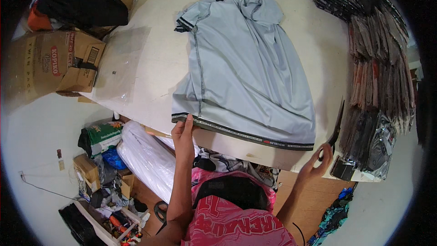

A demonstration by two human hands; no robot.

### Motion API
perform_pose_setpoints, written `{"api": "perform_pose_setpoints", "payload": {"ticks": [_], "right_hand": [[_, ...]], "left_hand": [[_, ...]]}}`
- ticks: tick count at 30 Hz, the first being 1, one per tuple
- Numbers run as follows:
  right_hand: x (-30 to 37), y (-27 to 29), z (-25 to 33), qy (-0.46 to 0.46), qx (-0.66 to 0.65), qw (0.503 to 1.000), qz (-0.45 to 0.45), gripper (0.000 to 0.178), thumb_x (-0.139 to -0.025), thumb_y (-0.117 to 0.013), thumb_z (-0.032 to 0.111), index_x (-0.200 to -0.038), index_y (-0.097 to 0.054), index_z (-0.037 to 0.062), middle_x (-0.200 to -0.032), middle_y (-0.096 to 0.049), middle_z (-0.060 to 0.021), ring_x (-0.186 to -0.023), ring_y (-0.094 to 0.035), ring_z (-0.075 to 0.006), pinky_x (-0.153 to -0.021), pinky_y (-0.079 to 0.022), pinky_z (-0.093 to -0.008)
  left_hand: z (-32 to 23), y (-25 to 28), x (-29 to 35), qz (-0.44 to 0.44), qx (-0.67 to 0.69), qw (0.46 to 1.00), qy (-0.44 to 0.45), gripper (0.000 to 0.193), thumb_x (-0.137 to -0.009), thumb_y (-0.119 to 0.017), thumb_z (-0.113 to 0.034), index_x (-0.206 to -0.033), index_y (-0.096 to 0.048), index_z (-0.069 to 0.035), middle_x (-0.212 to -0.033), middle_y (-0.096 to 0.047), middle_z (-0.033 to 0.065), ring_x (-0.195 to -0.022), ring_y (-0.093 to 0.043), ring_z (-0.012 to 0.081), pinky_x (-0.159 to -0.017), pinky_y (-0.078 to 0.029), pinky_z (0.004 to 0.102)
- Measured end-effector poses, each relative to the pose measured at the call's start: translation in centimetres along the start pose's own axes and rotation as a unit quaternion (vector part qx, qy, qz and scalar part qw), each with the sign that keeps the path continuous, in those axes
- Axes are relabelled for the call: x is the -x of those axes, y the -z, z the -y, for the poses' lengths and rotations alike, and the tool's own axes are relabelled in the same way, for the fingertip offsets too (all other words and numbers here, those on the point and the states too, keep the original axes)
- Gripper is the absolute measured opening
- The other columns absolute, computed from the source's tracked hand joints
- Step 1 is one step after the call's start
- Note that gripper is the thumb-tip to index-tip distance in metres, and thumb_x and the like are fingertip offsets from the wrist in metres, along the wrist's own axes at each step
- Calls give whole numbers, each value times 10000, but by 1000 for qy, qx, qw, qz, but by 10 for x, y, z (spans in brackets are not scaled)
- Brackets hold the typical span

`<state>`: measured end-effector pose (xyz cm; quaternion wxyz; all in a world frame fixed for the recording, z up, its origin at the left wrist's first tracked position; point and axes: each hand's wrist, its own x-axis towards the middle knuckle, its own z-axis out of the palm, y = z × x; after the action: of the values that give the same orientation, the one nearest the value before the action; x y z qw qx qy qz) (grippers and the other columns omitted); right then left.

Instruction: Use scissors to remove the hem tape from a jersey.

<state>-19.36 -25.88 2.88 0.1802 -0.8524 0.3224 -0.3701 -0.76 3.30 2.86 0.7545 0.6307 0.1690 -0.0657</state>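
Observation:
A light grey short-sleeved shirt (246, 73) lies spread on the pale table, seams showing, its collar at the far side. Its dark hem band with small print runs along the near edge. My left hand (183, 132) pinches that band near its left end, thumb on top. At the table's near right edge, my right hand (315, 165) has its fingers in the handle loops of black scissors (337, 130), whose blades point away from me. The scissors are to the right of the shirt and do not touch it.
Stacks of garments in clear bags (378, 73) line the table's right side. A cardboard box (50, 61) and dark cloth (82, 4) are at the left, beside a clear plastic sheet (120, 64). Below the edge are a white plastic-wrapped bundle (148, 155) and second scissors (160, 210).

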Motion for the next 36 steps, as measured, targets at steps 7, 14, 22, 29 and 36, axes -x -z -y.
{"api": "perform_pose_setpoints", "payload": {"ticks": [7, 14, 22, 29, 36], "right_hand": [[5, 23, -48, -137, 121, 982, 57, 340, -843, -551, 24, -1181, -536, -2, -1146, -526, -173, -1011, -559, -288, -790, -473, -361], [-5, 39, -64, -192, 134, 966, 111, 342, -763, -665, 82, -1089, -594, 6, -972, -604, -134, -838, -597, -219, -671, -488, -319], [-12, 69, -75, -270, -32, 919, 287, 249, -702, -659, 149, -841, -601, -49, -669, -567, -69, -593, -515, -141, -538, -410, -270], [18, 61, 0, -388, -391, 807, 212, 157, -778, -643, 97, -833, -505, 46, -587, -449, 4, -517, -445, -90, -493, -354, -231], [37, 49, 57, -175, -341, 878, 288, 399, -632, -828, 328, -672, -557, 39, -528, -472, 11, -435, -433, -77, -416, -334, -225]], "left_hand": [[-33, -29, 14, 93, 240, 966, 27, 114, -946, -482, -125, -937, -576, -64, -883, -613, 22, -867, -582, 128, -835, -461, 317], [-52, -52, 34, 143, 269, 951, 43, 78, -901, -544, -58, -968, -579, -38, -928, -632, 48, -858, -611, 149, -813, -488, 327], [-49, -48, 45, 184, 170, 966, -73, 184, -830, -567, 80, -993, -582, -4, -869, -595, 20, -820, -559, 105, -803, -457, 261], [-46, -47, 48, 222, 188, 956, -42, 185, -836, -571, 69, -1008, -600, 7, -923, -627, 59, -844, -581, 115, -808, -467, 259], [-57, -58, 57, 216, 276, 936, -41, 173, -848, -572, 48, -1013, -590, -1, -923, -618, 48, -859, -563, 101, -817, -446, 254]]}}
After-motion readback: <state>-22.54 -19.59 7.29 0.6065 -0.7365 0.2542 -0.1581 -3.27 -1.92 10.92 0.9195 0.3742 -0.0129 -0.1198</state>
